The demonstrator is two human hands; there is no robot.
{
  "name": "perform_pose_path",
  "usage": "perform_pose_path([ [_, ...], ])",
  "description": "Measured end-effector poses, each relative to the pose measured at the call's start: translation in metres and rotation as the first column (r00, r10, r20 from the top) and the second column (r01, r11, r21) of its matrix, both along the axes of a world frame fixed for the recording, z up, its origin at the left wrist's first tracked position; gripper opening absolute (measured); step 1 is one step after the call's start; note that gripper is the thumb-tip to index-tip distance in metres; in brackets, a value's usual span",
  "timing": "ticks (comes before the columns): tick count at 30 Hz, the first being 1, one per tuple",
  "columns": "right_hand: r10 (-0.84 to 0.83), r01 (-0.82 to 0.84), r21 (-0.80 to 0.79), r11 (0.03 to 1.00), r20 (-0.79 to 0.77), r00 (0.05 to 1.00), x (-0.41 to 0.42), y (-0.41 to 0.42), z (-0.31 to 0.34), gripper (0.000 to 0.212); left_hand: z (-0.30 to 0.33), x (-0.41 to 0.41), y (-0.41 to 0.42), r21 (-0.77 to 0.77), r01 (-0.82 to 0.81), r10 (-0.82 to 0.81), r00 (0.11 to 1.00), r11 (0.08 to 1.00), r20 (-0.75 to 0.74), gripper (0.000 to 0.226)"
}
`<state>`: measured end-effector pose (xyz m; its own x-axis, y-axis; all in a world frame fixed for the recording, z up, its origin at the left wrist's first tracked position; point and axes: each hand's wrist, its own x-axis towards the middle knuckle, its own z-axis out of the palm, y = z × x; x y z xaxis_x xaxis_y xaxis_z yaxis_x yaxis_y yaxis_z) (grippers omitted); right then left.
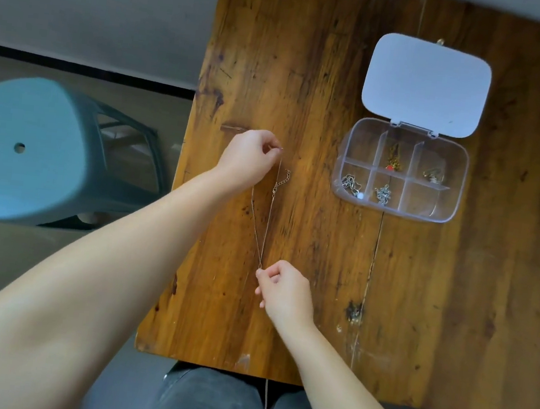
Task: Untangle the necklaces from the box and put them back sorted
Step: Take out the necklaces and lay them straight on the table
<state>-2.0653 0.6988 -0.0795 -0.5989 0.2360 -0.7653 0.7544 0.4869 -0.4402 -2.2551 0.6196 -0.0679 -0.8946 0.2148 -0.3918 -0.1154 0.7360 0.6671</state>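
A thin chain necklace [269, 217] is stretched over the wooden table [325, 77] between my two hands. My left hand [250, 159] pinches its far end, where the clasp and a short extender chain hang loose. My right hand [282, 292] pinches its near end. To the right stands a clear compartment box [454, 177] with its white lid [426, 84] flipped open. Four of its compartments hold necklaces: a silver one at the front left, a silver one at the front middle, a gold one with a red bead at the back middle, and a gold one at the back right.
A blue plastic stool [34, 153] stands on the floor left of the table. My legs in grey trousers [224, 406] are at the table's near edge. Bare wood lies right of my hands and in front of the box.
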Motion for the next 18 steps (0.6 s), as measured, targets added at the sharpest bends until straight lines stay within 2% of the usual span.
perform_pose_path([
  [2,0.160,-0.158,0.099,0.982,-0.021,0.987,-0.001,0.002,0.001,0.020,-0.005,-0.002,0.000,-0.067,0.056,-0.058,0.998,0.996,-0.029,0.019],
  [5,0.251,-0.249,0.092,0.964,-0.017,0.968,-0.010,0.014,0.013,0.023,-0.008,-0.006,0.003,-0.177,0.113,-0.130,0.988,0.978,-0.086,0.015],
  [7,0.163,-0.160,0.038,0.986,-0.089,0.983,-0.024,0.038,0.028,0.022,-0.009,-0.007,0.006,-0.256,0.134,-0.171,0.977,0.957,-0.127,0.018],
  [10,-0.019,0.056,0.092,0.994,-0.359,0.933,-0.061,0.102,0.050,0.016,-0.005,-0.004,0.022,-0.271,0.149,-0.211,0.953,0.951,-0.215,0.032],
  [12,0.055,0.070,0.232,0.970,-0.491,0.869,-0.089,0.147,0.056,0.017,0.000,0.006,0.043,-0.184,0.189,-0.235,0.932,0.965,-0.277,0.035],
  [13,0.152,0.009,0.316,0.949,-0.484,0.862,-0.104,0.165,0.056,0.023,0.003,0.013,0.054,-0.138,0.221,-0.252,0.923,0.966,-0.289,0.035],
  [15,0.386,-0.215,0.452,0.866,-0.332,0.861,-0.130,0.189,0.047,0.035,0.004,0.030,0.073,-0.113,0.268,-0.290,0.904,0.957,-0.314,0.034],
  [18,0.687,-0.539,0.540,0.646,-0.104,0.719,-0.152,0.201,0.035,0.041,-0.001,0.052,0.082,-0.139,0.242,-0.276,0.900,0.960,-0.337,0.032],
])
